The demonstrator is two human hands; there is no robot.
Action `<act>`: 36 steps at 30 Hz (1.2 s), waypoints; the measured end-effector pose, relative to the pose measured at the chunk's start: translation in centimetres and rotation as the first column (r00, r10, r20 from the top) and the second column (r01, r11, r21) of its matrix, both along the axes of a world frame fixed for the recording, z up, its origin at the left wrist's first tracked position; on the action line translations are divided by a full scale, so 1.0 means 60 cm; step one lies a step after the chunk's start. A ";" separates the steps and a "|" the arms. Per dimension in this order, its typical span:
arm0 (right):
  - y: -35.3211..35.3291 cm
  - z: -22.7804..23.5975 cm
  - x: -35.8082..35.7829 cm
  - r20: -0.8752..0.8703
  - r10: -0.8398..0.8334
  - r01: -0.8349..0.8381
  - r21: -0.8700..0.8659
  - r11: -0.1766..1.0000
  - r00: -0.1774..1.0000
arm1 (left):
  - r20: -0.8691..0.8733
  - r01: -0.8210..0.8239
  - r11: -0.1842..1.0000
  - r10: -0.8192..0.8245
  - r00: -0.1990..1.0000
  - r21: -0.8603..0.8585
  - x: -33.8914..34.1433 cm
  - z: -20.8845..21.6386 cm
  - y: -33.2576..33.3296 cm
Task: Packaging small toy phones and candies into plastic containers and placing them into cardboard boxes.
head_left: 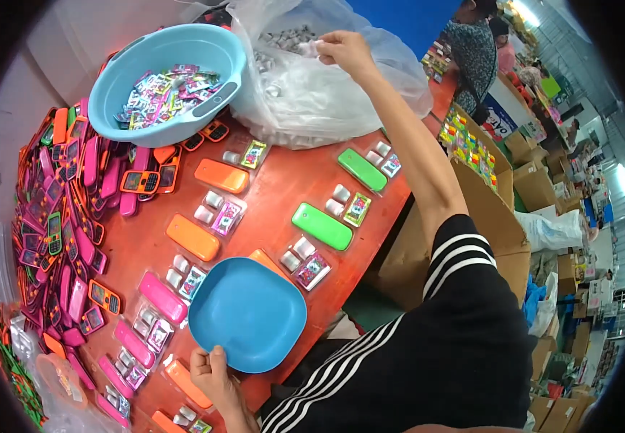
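My left hand pinches the near rim of a blue rounded-square plastic tray, thumb on top; nothing lies in it. My right arm stretches far forward, and my right hand is closed over a clear plastic bag of small grey-white pieces. A pale blurred bit shows at its fingertips, too small to name. Around the tray lie clear blister packs, each with a toy phone case, white pieces and a sachet. Among the cases are a green one, an orange one and a pink one.
A light-blue basin of colourful sachets stands at the back left. Toy phones heap along the left of the red table. Cardboard boxes stand at the right, and another person is beyond them.
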State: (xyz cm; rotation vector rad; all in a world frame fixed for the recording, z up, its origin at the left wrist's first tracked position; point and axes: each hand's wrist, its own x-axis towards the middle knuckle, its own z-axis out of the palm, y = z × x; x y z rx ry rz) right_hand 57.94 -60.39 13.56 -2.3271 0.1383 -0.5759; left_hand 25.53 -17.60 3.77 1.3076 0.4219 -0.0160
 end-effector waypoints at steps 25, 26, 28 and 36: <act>0.219 -0.016 -0.378 0.016 0.633 -0.328 0.865 0.379 0.774 | 0.161 0.068 0.944 -0.016 0.987 -0.323 0.170 0.066 0.063; 0.229 -0.028 -0.395 0.037 0.647 -0.297 0.907 0.297 0.762 | 0.245 0.123 0.925 -0.033 0.969 -0.360 0.215 0.082 0.059; 0.239 -0.043 -0.426 0.028 0.632 -0.181 0.967 0.180 0.775 | 0.420 0.214 0.925 -0.067 0.905 -0.314 0.297 0.144 0.030; 0.278 -0.039 -0.436 0.060 0.611 -0.119 0.991 0.057 0.789 | 0.248 0.444 0.873 -0.484 0.839 0.200 0.202 0.140 -0.066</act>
